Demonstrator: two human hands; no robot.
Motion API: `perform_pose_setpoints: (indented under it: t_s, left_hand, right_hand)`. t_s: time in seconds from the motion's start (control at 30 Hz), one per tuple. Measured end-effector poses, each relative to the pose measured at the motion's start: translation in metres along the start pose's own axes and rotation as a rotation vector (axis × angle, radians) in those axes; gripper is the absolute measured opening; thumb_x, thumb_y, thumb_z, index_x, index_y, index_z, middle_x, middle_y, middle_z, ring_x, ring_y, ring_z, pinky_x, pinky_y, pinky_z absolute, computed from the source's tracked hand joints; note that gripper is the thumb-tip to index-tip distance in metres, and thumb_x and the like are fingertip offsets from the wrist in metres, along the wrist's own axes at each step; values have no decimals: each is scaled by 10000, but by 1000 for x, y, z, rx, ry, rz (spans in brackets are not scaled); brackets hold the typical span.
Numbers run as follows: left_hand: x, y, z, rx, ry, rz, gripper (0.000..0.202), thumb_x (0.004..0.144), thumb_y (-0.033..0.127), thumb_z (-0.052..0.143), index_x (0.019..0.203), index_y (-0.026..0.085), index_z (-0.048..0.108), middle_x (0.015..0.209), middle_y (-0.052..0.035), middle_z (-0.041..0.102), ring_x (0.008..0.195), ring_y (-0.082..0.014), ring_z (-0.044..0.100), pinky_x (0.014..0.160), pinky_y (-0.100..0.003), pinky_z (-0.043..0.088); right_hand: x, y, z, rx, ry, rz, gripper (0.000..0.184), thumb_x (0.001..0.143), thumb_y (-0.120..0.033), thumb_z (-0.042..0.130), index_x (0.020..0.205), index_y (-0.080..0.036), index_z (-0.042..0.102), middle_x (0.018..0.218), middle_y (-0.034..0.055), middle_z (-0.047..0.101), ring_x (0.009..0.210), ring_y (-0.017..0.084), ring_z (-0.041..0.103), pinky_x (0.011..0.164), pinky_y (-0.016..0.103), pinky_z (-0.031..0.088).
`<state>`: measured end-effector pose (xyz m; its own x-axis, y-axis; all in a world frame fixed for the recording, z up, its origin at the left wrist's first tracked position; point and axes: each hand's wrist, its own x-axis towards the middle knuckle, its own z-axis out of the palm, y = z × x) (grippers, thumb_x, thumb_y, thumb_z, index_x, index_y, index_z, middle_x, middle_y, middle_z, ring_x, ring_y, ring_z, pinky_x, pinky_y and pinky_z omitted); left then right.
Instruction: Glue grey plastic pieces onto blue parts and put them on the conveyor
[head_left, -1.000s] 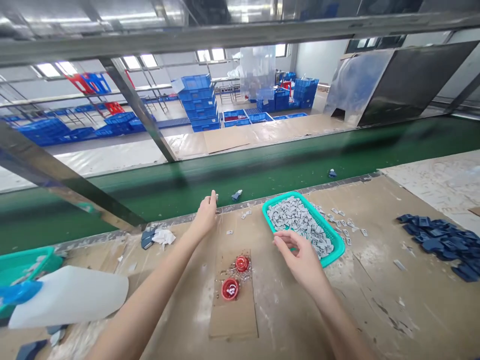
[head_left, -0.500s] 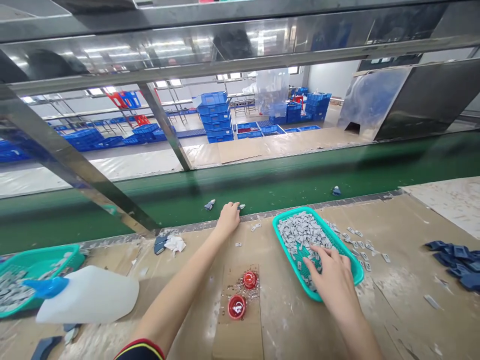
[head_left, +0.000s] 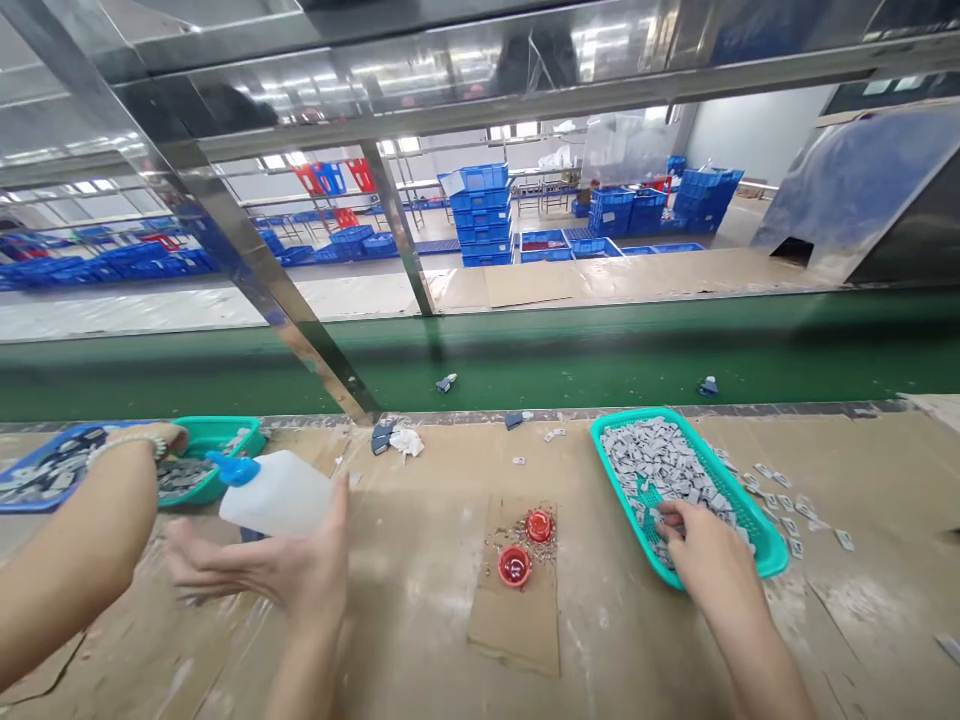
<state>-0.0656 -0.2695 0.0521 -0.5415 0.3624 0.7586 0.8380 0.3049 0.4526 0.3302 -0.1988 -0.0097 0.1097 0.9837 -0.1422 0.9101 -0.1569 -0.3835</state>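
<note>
The right hand had its bent fingertips inside the teal mesh basket, at the grey plastic pieces; whether the pinched fingers gripped one could not be told. The near rim ran beneath that hand, with heaped pieces ahead of the fingertips and loose pieces scattered outside the rim to their right.

The left hand was unclenched, thumb up and blurred fingers stretched leftward, just in front of the white plastic bottle; contact with it was unclear. Beyond those fingers, a co-worker's hand reached to a second teal basket, narrowing the room on that side.

Between the two hands lay open brown bench, interrupted by a cardboard strip bearing two small red cups. Ahead of both hands, the bench's far edge met the green conveyor belt, a dark-blue part lying at that edge. Farther ahead stood stacked blue crates, any markings too small to read.
</note>
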Motion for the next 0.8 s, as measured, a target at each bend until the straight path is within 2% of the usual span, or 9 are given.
perform_pose_setpoints:
  t_s: [0.03, 0.1, 0.17, 0.2, 0.27, 0.37, 0.47, 0.63, 0.8]
  left_hand:
    - [0, -14, -2, 10, 3, -99, 1230, 589, 450, 769, 1430, 133, -71, 1463, -276, 130, 1338, -442, 176, 1037, -660, 149]
    - [0, -36, 1, -4, -34, -308, 1027, 533, 486, 786, 1370, 162, 288, 1303, -201, 470, 1153, -413, 473, 920, -596, 386]
    - [-2, -48, 9, -18, -173, -415, 766, 528, 503, 773, 1173, 169, 530, 1095, -145, 626, 962, -390, 595, 777, -550, 485]
    - [-3, -50, 13, -5, -197, -400, 674, 533, 492, 771, 1096, 170, 587, 1031, -126, 655, 911, -376, 618, 757, -533, 499]
    - [-7, -43, 17, -11, -188, -210, 605, 579, 411, 762, 1114, 175, 608, 1065, -115, 662, 955, -343, 622, 830, -491, 496]
    - [-14, -19, 17, -130, -202, 188, 599, 669, 225, 709, 1247, 208, 550, 1235, -103, 603, 1131, -280, 558, 990, -416, 422]
    - [-19, 8, 19, -219, -247, 448, 569, 736, 115, 641, 1278, 249, 533, 1278, -87, 579, 1186, -253, 525, 1028, -408, 400]
    - [-21, 34, 32, -242, -279, 702, 575, 786, 26, 550, 1289, 304, 527, 1267, -63, 591, 1191, -254, 525, 1021, -433, 413]
    - [-19, 47, 46, -230, -290, 842, 629, 790, -42, 455, 1303, 318, 516, 1289, -44, 579, 1202, -244, 517, 1022, -424, 413]
  right_hand:
    - [0, -1, -1, 33, 13, 16, 227, 826, -188, 501, 986, -190, 661, 947, 60, 698, 864, 261, 629, 663, 329, 424]
    - [0, -1, -3, 113, 50, 42, 220, 828, -214, 521, 996, -188, 662, 929, 51, 710, 865, 254, 638, 677, 321, 437]
    - [2, 1, -5, 170, 92, 56, 254, 812, -218, 549, 1040, -188, 658, 931, 49, 715, 862, 246, 647, 688, 311, 449]
    - [3, 2, -5, 180, 110, 68, 287, 799, -207, 560, 1069, -189, 654, 930, 51, 716, 857, 244, 651, 692, 309, 455]
    - [4, 4, -7, 191, 121, 88, 324, 776, -172, 567, 1086, -193, 657, 924, 53, 719, 856, 241, 657, 708, 307, 463]
    - [3, 6, -9, 233, 101, 79, 267, 750, -135, 562, 974, -185, 698, 899, 57, 728, 873, 241, 659, 731, 300, 467]
    - [2, 4, -11, 288, 110, 42, 182, 739, -162, 577, 869, -179, 704, 857, 61, 728, 827, 239, 662, 705, 304, 464]
    - [0, -3, -14, 424, 185, 11, 184, 754, -325, 592, 804, -179, 691, 791, 67, 710, 729, 232, 649, 655, 316, 457]
    - [-3, -8, -18, 536, 196, 31, 245, 738, -417, 623, 774, -186, 695, 778, 72, 700, 712, 234, 635, 643, 317, 456]
